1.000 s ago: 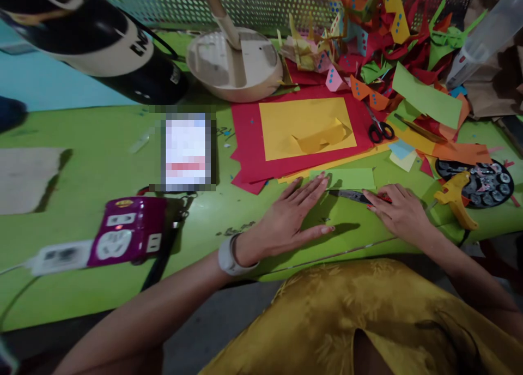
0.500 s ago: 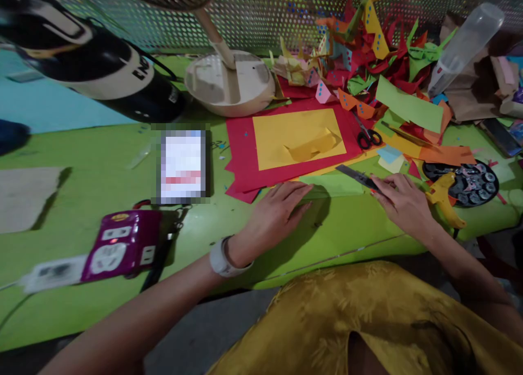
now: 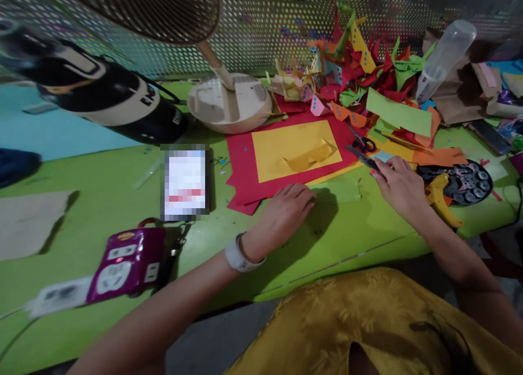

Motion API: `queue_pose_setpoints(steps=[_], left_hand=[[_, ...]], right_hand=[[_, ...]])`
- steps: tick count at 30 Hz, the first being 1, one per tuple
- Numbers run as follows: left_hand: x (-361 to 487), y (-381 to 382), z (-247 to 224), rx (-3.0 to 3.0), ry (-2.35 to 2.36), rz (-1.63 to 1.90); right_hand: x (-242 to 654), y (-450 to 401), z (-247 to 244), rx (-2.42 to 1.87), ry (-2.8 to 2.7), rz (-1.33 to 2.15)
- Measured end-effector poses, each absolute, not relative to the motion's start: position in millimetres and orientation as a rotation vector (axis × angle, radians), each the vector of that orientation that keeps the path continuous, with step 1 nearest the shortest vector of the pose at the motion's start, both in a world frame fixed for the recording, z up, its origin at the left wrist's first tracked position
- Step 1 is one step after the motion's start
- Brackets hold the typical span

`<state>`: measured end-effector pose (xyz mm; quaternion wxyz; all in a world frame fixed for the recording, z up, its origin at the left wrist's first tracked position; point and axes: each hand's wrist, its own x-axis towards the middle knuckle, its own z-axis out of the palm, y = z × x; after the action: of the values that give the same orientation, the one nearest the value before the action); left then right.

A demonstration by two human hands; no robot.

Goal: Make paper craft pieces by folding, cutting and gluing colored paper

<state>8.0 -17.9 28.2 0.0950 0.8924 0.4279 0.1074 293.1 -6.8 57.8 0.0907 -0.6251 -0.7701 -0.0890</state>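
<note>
While the left hand (image 3: pixel 286 212) curls, the right hand (image 3: pixel 399 188) grips a cutter (image 3: pixel 363 157); both palm-down.

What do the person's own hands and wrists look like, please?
The left hand has a pale grey band, perhaps a watch, at its wrist; the right hand wears nothing visible there. No sleeves show below the elbows. The gold garment has a faint pattern.

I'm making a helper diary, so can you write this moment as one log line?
left hand: curled at green paper strip | right hand: holding utility knife | nearby: scissors, yellow paper on red paper
</note>
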Motion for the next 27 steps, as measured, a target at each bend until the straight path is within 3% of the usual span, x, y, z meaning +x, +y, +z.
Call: queue_pose_setpoints(steps=[8, 16, 23, 27], left_hand=[[11, -16, 30, 2.642, 1.244, 0.372], [11, -15, 29, 2.662, 1.243, 0.352], [10, -21, 48, 2.374, 1.318, 0.710], [16, -24, 54, 1.782, 1.139, 0.604]], right_hand=[[302, 0, 54, -1.929, -2.296, -0.340], [265, -6, 51, -1.595, -2.650, 0.501], [276, -9, 59, -1.563, -2.136, 1.027], [269, -19, 66, -1.452, -1.775, 1.211]])
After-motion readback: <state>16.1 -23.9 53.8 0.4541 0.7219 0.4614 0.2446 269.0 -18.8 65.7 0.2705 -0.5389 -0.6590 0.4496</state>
